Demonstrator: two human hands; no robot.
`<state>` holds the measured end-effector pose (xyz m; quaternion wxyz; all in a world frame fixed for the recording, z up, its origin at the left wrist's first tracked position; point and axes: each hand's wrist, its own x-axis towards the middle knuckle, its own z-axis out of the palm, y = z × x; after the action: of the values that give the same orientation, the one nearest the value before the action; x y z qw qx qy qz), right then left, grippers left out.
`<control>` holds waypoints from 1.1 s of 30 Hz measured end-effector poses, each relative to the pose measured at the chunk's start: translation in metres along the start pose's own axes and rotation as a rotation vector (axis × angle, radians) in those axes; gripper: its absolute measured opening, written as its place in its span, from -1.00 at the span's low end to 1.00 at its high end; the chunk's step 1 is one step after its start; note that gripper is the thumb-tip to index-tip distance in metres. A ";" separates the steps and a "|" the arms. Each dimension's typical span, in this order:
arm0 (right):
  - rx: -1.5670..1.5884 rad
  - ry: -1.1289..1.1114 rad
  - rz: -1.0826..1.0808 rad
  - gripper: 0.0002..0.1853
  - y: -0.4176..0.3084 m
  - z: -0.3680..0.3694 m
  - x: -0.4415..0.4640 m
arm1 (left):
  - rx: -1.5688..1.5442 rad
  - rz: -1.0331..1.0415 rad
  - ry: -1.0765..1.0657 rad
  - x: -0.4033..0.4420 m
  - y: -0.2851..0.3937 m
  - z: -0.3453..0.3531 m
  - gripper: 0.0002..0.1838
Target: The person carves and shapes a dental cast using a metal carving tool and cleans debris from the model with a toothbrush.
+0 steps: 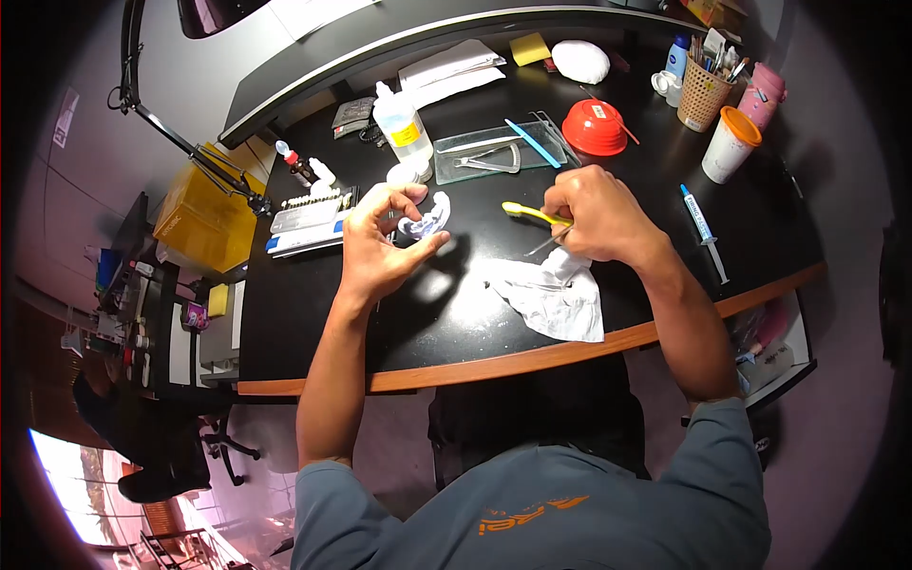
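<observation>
My left hand (375, 249) holds a pale, translucent dental arch piece (425, 220) between its thumb and fingers, above the table. Closed in a fist, my right hand (603, 214) grips a slim metal instrument (539, 251), whose thin tip points down and left. A yellow toothbrush (528, 212) runs behind my right fingers; I cannot tell whether it is held too or lies on the table. Just below that hand, a crumpled white cloth (560, 302) spreads toward the table's front edge and reaches up close to the fingers.
At the back are a glass slab (484, 171) with metal tools, a red bowl (595, 129), and a clear bottle (403, 128). A syringe (703, 233), an orange-lidded cup (730, 147) and a pen basket (701, 95) stand or lie right. Boxes (302, 217) lie left.
</observation>
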<state>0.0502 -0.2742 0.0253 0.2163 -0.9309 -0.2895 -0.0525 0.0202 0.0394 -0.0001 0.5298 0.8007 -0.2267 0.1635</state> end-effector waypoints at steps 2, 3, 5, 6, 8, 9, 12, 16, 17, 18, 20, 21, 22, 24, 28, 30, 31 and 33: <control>-0.043 -0.121 0.071 -0.75 0.001 -0.001 0.001 | -0.142 -0.098 0.005 0.000 0.002 0.001 -0.58; -0.062 -0.160 0.094 -0.71 -0.002 -0.004 0.000 | -0.186 -0.126 -0.018 0.000 0.002 -0.001 -0.57; -0.050 -0.188 0.117 -0.72 -0.005 -0.009 0.000 | -0.245 -0.183 -0.041 0.000 0.001 -0.005 -0.58; -0.044 -0.205 0.129 -0.73 -0.005 -0.009 -0.001 | -0.276 -0.214 -0.053 0.000 0.000 -0.006 -0.58; 0.000 -0.055 0.083 -0.75 -0.004 -0.004 -0.003 | -0.263 -0.241 -0.068 0.000 0.002 -0.006 -0.57; 0.020 0.022 0.060 -0.75 -0.004 -0.003 -0.004 | -0.259 -0.264 -0.079 0.000 0.002 -0.007 -0.57; 0.168 0.006 -0.151 -0.70 -0.005 -0.005 -0.003 | -0.233 -0.298 -0.134 0.000 0.007 -0.009 -0.57; 0.319 -0.319 -0.334 -0.60 -0.011 0.004 -0.006 | -0.288 -0.283 -0.149 0.001 0.008 -0.010 -0.57; 0.294 -0.350 -0.346 -0.65 -0.010 0.009 -0.007 | -0.327 -0.283 -0.149 0.001 0.009 -0.011 -0.57; 0.295 -0.358 -0.336 -0.66 -0.008 0.011 -0.007 | -0.367 -0.282 -0.147 0.001 0.009 -0.011 -0.57; 0.284 -0.376 -0.323 -0.67 -0.001 0.009 -0.007 | -0.357 -0.265 -0.142 0.002 0.008 -0.012 -0.54; 0.299 -0.333 -0.352 -0.68 0.001 0.005 -0.007 | -0.330 -0.242 -0.141 0.001 0.007 -0.012 -0.53; 0.261 -0.365 -0.305 -0.68 0.002 -0.002 -0.007 | -0.304 -0.219 -0.139 0.002 0.006 -0.012 -0.52; 0.186 -0.423 -0.205 -0.66 0.000 -0.018 -0.008 | -0.294 -0.206 -0.125 0.002 0.002 -0.012 -0.47; 0.283 -0.196 -0.202 -0.56 -0.006 -0.024 -0.004 | 0.041 -0.105 -0.047 0.002 -0.002 -0.008 -0.42; 0.411 -0.010 -0.284 -0.61 -0.013 -0.023 0.000 | 0.267 0.030 -0.059 0.001 0.003 -0.010 -0.40; 0.473 0.056 -0.297 -0.64 -0.018 -0.021 0.003 | 0.274 0.074 -0.071 0.002 0.000 -0.010 -0.39; 0.515 0.146 -0.332 -0.61 -0.025 -0.018 0.013 | 0.367 0.178 -0.116 0.009 0.002 -0.012 -0.37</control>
<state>0.0476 -0.2568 0.0537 0.4539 -0.7792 -0.4250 -0.0789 0.0267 0.0480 0.0106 0.3444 0.8688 -0.2931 0.2017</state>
